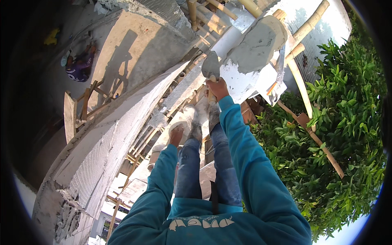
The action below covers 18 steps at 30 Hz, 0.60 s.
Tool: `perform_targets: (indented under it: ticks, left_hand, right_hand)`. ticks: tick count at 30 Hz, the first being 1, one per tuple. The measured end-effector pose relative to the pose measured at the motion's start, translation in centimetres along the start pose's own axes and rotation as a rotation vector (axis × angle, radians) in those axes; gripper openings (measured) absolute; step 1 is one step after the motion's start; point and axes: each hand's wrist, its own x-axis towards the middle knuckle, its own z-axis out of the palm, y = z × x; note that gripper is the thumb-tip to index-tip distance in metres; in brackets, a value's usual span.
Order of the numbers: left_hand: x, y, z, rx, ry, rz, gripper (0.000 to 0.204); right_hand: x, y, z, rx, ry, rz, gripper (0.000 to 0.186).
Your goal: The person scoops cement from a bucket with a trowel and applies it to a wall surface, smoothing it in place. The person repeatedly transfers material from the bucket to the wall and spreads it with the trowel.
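My right hand (219,88) is closed around the handle of a trowel (210,64), its grey blade pointing away from me. The blade is beside the edge of a heap of wet grey mortar (261,43), which lies on a pale board (245,86). My left hand (177,135) hangs lower, left of my legs, and looks closed around a pale, rounded thing. What that thing is I cannot make out against the light planks and my dusty shoes.
A long, rough plastered wall top (110,134) curves along the left. Bamboo poles (310,22) cross at the upper right, above a leafy tree (326,130). Narrow planks (188,92) with gaps lie under my feet. Another person (79,65) is low down at the far left.
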Motion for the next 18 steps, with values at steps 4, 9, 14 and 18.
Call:
perform_targets:
  ticks: [4, 9, 14, 18]
  left_hand:
    - [-0.9, -1.9, -2.0, 0.079, 0.088, 0.052, 0.043]
    - [-4.0, 1.0, -1.6, -0.095, 0.103, -0.018, 0.044]
    - [-5.1, 1.4, -1.2, 0.043, 0.063, -0.079, 0.044]
    - [-7.8, 2.2, 0.0, -0.001, 0.049, -0.066, 0.042]
  right_hand:
    - [9.0, -2.3, 2.5, 0.352, 0.214, 0.063, 0.027]
    - [5.3, -5.6, 0.9, 0.284, 0.322, -0.126, 0.047]
    - [-0.9, -7.9, -8.4, 0.300, 0.208, -0.249, 0.032]
    - [-7.6, -9.5, -12.1, 0.313, 0.137, -0.373, 0.035]
